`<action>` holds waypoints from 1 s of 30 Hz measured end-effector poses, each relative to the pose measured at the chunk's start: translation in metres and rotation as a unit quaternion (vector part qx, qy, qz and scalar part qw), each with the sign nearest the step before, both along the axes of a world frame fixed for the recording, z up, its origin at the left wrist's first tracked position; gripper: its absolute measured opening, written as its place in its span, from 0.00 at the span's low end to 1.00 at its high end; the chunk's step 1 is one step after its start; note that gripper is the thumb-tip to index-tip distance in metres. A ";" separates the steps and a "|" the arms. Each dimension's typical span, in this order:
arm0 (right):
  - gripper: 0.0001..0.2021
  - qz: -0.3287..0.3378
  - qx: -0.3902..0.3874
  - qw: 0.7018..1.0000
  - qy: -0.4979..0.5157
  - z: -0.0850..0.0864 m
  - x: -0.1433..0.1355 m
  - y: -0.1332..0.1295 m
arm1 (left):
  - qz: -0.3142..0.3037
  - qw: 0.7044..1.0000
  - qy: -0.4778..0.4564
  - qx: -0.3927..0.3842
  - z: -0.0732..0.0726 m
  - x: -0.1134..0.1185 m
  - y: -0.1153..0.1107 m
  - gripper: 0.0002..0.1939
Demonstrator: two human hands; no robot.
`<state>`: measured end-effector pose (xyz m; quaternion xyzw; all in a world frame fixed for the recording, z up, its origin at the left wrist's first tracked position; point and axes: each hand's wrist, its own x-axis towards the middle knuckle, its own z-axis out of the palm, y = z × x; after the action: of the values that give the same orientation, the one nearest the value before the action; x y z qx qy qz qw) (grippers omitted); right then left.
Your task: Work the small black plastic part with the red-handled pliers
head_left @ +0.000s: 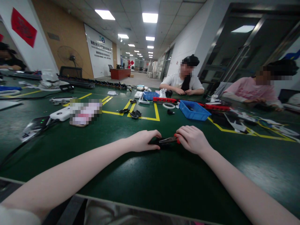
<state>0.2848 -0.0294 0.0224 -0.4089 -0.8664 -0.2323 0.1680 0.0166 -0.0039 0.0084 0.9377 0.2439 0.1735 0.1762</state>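
The right hand (193, 139) is wrapped around the red handles of the pliers (168, 140). The left hand (144, 140) curls its thumb and finger near the pliers' tips, around a small dark piece (165, 145). It's too dark to tell if it pinches the piece. The hands are apart, with pliers and piece between them, above the green desk (126, 181).

I'd hold the piece very steady, nip just a bit with the tips, squeeze slowly, and mind the left fingers.

There's lots of bare desk toward the near edge. Ahead, the blue bin (196, 116) and black parts (136, 114) leave less room.
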 end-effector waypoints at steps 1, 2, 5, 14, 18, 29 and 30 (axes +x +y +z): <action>0.13 0.000 0.002 1.000 0.000 0.001 0.001 0.000 | -0.002 1.000 0.005 0.014 0.000 0.000 0.000 0.23; 0.13 0.000 0.004 1.000 0.000 0.001 0.001 0.000 | -0.005 0.999 0.013 0.031 -0.001 0.000 0.000 0.26; 0.14 -0.006 0.008 1.000 -0.001 0.002 0.003 0.000 | -0.009 0.996 0.040 0.075 -0.002 0.000 0.000 0.28; 0.14 -0.017 0.017 1.000 0.009 0.002 0.006 0.000 | -0.003 0.997 0.048 0.055 -0.002 0.000 0.001 0.22; 0.13 -0.018 0.019 1.000 0.009 0.003 0.007 0.000 | -0.014 0.998 0.049 0.043 -0.002 0.000 0.002 0.16; 0.13 -0.023 0.020 0.999 0.027 0.001 0.003 -0.001 | -0.014 0.996 0.062 0.069 0.000 0.000 0.001 0.16; 0.13 -0.026 0.017 0.999 0.031 0.000 0.002 -0.001 | -0.013 0.995 0.063 0.070 0.000 0.000 0.000 0.16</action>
<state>0.2872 -0.0304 0.0225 -0.4349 -0.8460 -0.2387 0.1955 0.0163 -0.0036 0.0089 0.9598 0.2300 0.1283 0.0966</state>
